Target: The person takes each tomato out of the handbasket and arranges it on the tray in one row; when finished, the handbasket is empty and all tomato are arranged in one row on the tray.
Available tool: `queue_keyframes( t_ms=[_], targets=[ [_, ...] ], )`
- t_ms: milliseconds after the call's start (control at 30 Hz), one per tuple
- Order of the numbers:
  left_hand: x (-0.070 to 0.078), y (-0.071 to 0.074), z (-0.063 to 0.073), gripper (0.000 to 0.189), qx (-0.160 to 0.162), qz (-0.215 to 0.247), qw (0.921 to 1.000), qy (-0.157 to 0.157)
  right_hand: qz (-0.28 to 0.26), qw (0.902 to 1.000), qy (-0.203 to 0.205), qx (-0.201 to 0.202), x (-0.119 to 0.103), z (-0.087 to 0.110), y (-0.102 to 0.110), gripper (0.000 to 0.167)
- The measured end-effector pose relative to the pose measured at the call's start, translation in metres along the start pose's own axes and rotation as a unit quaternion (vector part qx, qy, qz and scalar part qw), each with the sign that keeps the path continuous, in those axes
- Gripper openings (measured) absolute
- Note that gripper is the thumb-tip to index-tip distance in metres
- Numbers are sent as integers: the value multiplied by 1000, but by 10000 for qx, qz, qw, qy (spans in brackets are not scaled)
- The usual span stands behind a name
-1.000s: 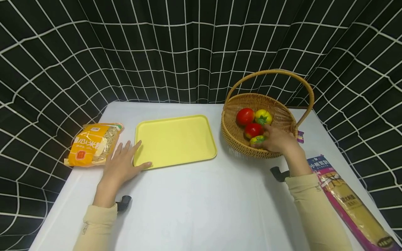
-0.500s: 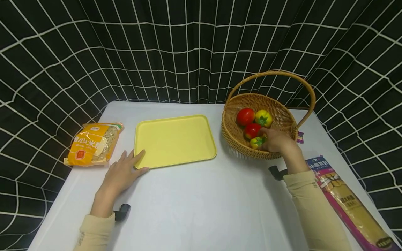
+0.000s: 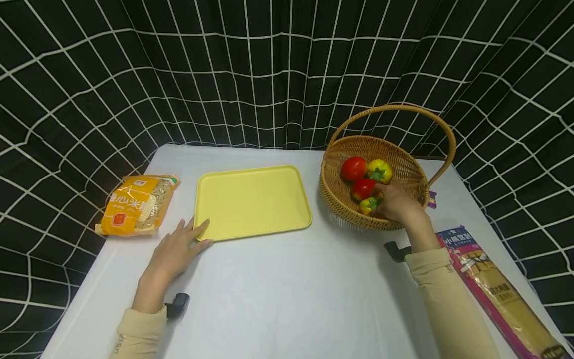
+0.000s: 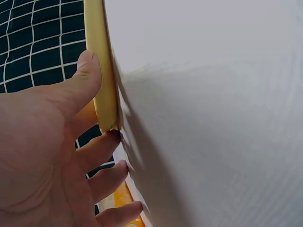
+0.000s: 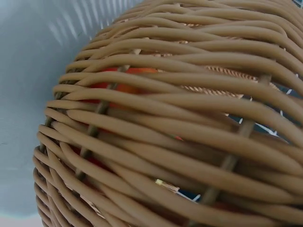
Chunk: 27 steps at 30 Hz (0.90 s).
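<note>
At the near-left corner of a yellow tray (image 3: 253, 202), my left hand (image 3: 172, 254) rests with its index finger over the rim. Its thumb touches the tray's side edge in the left wrist view, the other fingers loosely spread. My right hand (image 3: 399, 203) reaches down inside a wicker basket (image 3: 332, 192), its fingers curled at a small yellow bell pepper (image 3: 369, 205) with a green stem. The index finger lies beside a red tomato (image 3: 362, 188). Some right fingertips are hidden. Behind sit another red tomato (image 3: 354, 168) and a larger yellow pepper (image 3: 379, 171).
An orange bag of dry food (image 3: 134, 207) lies left of the tray. To the right, a long pink-and-blue noodle packet (image 3: 498, 289) lies along the table edge. A small purple packet (image 3: 432, 199) shows beside the basket. The basket handle (image 3: 399, 107) arches above its far side.
My right fingers have drawn in around the small yellow pepper. My left hand has slid slightly back toward the tray's near corner, its fingers less spread.
</note>
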<state>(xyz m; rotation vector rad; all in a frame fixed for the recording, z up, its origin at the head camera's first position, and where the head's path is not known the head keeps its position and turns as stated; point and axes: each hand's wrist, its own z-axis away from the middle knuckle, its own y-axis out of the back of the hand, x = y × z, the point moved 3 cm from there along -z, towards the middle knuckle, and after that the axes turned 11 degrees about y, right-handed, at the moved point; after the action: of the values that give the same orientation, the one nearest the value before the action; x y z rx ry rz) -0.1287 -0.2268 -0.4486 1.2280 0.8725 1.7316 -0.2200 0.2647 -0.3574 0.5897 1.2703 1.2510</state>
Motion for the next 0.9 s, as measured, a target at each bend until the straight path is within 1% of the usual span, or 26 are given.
queue_keyframes(
  t_ms=[233, 433, 633, 800, 900],
  targets=[
    [0, 0, -2, 66, -54, 14, 10000, 57, 24, 9999, 49, 114, 0, 0, 1, 64],
    [1, 0, -1, 66, -49, -5, 10000, 72, -206, 9993, 92, 308, -3, 3, 6, 71],
    [1, 0, 0, 66, -9, -30, 10000, 72, -587, 9955, 144, 730, -15, 6, 16, 66],
    [0, 0, -2, 66, -68, -19, 9999, 99, -1008, 9881, 175, 1144, -32, 9, 24, 66],
    [0, 0, -2, 66, -66, -29, 9999, 95, -1159, 9832, 310, 1376, -46, 10, 27, 67]
  ],
)
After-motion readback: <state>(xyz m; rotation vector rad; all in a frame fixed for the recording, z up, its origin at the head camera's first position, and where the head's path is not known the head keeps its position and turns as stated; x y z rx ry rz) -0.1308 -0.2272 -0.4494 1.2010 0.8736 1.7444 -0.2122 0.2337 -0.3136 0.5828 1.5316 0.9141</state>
